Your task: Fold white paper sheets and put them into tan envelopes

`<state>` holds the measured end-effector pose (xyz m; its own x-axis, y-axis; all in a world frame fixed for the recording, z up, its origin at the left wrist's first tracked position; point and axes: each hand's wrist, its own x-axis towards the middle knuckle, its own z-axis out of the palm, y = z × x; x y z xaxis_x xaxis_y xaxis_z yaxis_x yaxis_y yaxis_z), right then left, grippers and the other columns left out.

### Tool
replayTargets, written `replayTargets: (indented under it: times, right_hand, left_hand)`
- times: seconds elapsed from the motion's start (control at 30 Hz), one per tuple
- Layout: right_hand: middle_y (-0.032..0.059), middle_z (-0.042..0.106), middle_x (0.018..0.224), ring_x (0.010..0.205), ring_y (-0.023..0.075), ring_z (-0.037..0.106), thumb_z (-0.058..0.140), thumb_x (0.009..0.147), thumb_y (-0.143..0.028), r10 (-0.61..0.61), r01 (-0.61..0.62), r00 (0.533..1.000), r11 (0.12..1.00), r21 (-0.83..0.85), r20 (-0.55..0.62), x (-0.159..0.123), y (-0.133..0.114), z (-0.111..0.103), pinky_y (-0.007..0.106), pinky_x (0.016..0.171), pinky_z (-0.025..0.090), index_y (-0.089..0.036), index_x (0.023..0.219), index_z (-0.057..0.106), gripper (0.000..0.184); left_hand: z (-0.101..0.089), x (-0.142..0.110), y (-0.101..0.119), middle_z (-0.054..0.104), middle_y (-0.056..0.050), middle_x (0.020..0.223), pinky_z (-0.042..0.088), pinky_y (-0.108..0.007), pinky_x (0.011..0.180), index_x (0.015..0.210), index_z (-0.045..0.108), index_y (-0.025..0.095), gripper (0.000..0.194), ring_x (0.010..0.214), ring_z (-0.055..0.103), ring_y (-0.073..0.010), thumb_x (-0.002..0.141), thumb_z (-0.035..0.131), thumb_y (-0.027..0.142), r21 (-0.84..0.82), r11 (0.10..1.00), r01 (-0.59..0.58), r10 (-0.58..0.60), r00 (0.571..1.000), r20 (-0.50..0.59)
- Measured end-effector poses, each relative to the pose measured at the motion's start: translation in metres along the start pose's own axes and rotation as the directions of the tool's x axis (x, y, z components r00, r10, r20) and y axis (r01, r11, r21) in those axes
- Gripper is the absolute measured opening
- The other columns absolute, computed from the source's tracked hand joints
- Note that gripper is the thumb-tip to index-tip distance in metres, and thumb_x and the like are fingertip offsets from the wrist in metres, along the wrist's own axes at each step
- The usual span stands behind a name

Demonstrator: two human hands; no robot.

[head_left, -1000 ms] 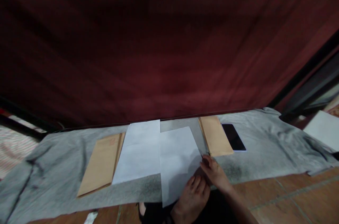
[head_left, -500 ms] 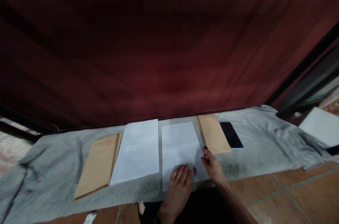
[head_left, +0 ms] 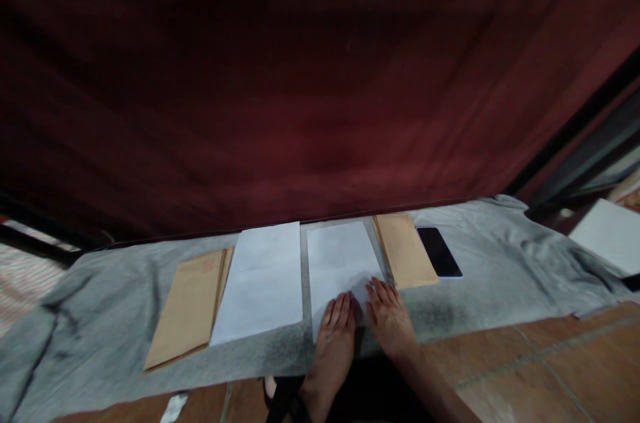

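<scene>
A white sheet of paper lies squarely on a grey cloth spread over the floor. My left hand rests flat on the sheet's near edge with its fingers stretched out. My right hand lies flat beside it on the sheet's near right corner, fingers out too. Neither hand holds anything. A second white sheet lies just to the left. A stack of brown envelopes sits right of the sheet, close to my right hand.
Another stack of brown envelopes lies at the left of the cloth. A black phone lies right of the right-hand envelopes. A dark red curtain hangs behind. Tiled floor shows in front, and a white board at far right.
The white sheet has been turned from slanted to square beside the other sheet. Both hands moved onto its near edge and now lie flat, the right hand's pinch released.
</scene>
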<state>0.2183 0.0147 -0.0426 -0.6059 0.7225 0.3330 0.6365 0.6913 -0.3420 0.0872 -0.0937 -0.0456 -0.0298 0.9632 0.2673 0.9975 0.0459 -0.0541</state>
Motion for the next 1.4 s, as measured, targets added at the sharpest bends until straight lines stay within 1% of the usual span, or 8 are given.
replayTargets:
  times: [0.07, 0.2, 0.3, 0.47, 0.63, 0.8, 1.0, 1.4]
  right_hand:
    - [0.0138, 0.063, 0.136, 0.126, 0.0284, 0.059, 0.039, 0.1, -0.027, 0.026, -0.026, 0.999, 1.0, 0.014, 0.018, 0.0, -0.001, -0.003, 0.049, 0.109, 0.045, -0.019, 0.131, 0.064, 0.04]
    - [0.0096, 0.058, 0.144, 0.134, 0.0215, 0.053, 0.034, 0.103, -0.028, -0.094, 0.089, 0.995, 0.989, 0.12, 0.042, 0.003, -0.004, -0.002, 0.041, 0.111, 0.045, -0.018, 0.14, 0.056, 0.044]
    - [0.0101, 0.051, 0.15, 0.14, 0.0226, 0.045, 0.035, 0.104, -0.029, -0.127, 0.124, 0.991, 0.989, 0.077, 0.034, 0.003, -0.006, 0.006, 0.045, 0.115, 0.04, -0.017, 0.145, 0.051, 0.046]
    - [0.0092, 0.04, 0.157, 0.145, 0.0265, 0.038, 0.041, 0.1, -0.025, -0.154, 0.156, 0.986, 0.987, -0.031, 0.07, -0.008, -0.009, 0.014, 0.051, 0.12, 0.03, -0.02, 0.153, 0.039, 0.053]
    - [0.0087, 0.031, 0.161, 0.148, 0.0282, 0.031, 0.043, 0.092, -0.018, -0.228, 0.234, 0.97, 0.97, -0.071, 0.079, -0.013, -0.011, 0.013, 0.053, 0.121, 0.027, -0.02, 0.158, 0.024, 0.068]
    - [0.0101, 0.032, 0.161, 0.147, 0.0293, 0.034, 0.044, 0.094, -0.017, -0.152, 0.157, 0.987, 0.984, -0.089, 0.057, -0.012, -0.014, 0.013, 0.052, 0.121, 0.027, -0.021, 0.156, 0.032, 0.063]
    - [0.0148, 0.03, 0.161, 0.146, 0.0333, 0.035, 0.045, 0.101, -0.033, -0.068, 0.067, 0.998, 0.996, -0.062, -0.009, -0.016, -0.006, 0.011, 0.052, 0.116, 0.035, -0.017, 0.155, 0.033, 0.058]
    - [0.0157, 0.039, 0.157, 0.145, 0.0318, 0.038, 0.042, 0.103, -0.037, -0.017, 0.016, 0.999, 0.999, -0.051, -0.038, -0.049, 0.025, -0.006, 0.052, 0.118, 0.035, -0.014, 0.155, 0.033, 0.058]
  left_hand:
    - [-0.003, 0.002, -0.002, 0.052, -0.012, 0.149, 0.047, -0.042, 0.111, 0.137, 0.056, 0.013, 0.057, 0.139, 0.047, -0.0218, 0.084, 0.039, 0.0, -0.03, 1.0, -0.008, 0.008, 1.0, 0.005]
    - [-0.016, -0.001, -0.008, 0.051, -0.012, 0.15, 0.045, -0.044, 0.113, 0.141, 0.052, 0.014, 0.049, 0.141, 0.046, -0.023, 0.092, 0.047, 0.015, -0.153, 0.988, 0.004, -0.002, 1.0, 0.018]
    - [-0.024, -0.005, -0.01, 0.048, -0.012, 0.152, 0.043, -0.044, 0.114, 0.149, 0.042, 0.014, 0.053, 0.142, 0.043, -0.0226, 0.097, 0.045, 0.024, -0.228, 0.972, 0.057, -0.051, 0.998, 0.032]
    - [-0.022, -0.001, 0.001, 0.03, -0.012, 0.162, 0.037, -0.044, 0.119, 0.159, 0.013, 0.014, 0.062, 0.15, 0.027, -0.0214, 0.101, 0.035, 0.021, -0.273, 0.953, 0.131, -0.137, 0.991, -0.004]
    - [-0.009, 0.019, 0.017, 0.025, -0.012, 0.164, 0.034, -0.05, 0.12, 0.16, 0.009, 0.016, 0.064, 0.151, 0.024, -0.0233, 0.103, 0.035, 0.029, -0.299, 0.945, 0.135, -0.126, 0.991, 0.05]
    - [0.004, 0.019, 0.007, 0.03, -0.016, 0.161, 0.035, -0.05, 0.119, 0.159, 0.015, 0.012, 0.066, 0.15, 0.026, -0.0261, 0.103, 0.038, 0.037, -0.239, 0.951, 0.196, -0.193, 0.981, 0.036]
    - [0.003, 0.003, -0.009, 0.035, -0.02, 0.158, 0.037, -0.048, 0.117, 0.158, 0.016, 0.006, 0.071, 0.148, 0.031, -0.0286, 0.101, 0.041, 0.041, -0.107, 0.953, 0.283, -0.291, 0.954, -0.068]
    - [-0.009, -0.006, -0.008, 0.038, -0.022, 0.156, 0.039, -0.052, 0.115, 0.16, 0.004, 0.009, 0.068, 0.145, 0.038, -0.0316, 0.101, 0.036, 0.025, -0.078, 0.912, 0.404, -0.411, 0.899, -0.151]
